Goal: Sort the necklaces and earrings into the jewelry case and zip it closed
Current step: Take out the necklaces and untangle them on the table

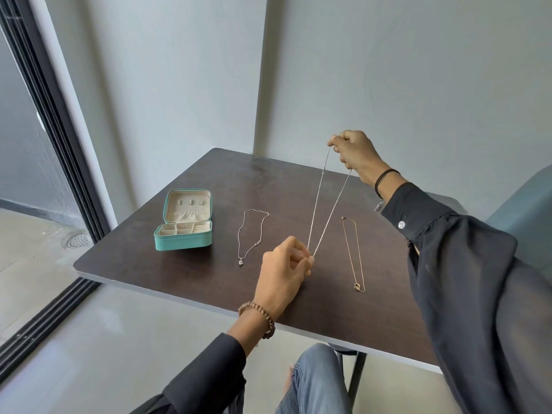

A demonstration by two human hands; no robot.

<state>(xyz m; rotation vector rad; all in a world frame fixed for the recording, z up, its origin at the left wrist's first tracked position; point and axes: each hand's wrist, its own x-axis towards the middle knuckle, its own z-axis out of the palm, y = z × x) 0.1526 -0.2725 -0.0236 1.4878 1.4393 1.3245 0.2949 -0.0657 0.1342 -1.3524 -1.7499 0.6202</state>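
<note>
A thin silver necklace (324, 209) is stretched taut above the dark table (185, 273). My right hand (355, 153) pinches its upper end, raised over the table's far side. My left hand (283, 270) pinches its lower end near the table's middle. A teal jewelry case (185, 222) lies open at the left, its cream compartments showing. Between the case and my left hand lies a silver necklace with a small pendant (249, 237). A gold necklace with a ring pendant (354, 252) lies flat to the right.
The table stands in a corner against grey walls. A dark-framed sliding glass door (50, 138) runs along the left. A blue-grey chair (525, 204) stands at the right. My knee in jeans (313, 383) is under the table's near edge.
</note>
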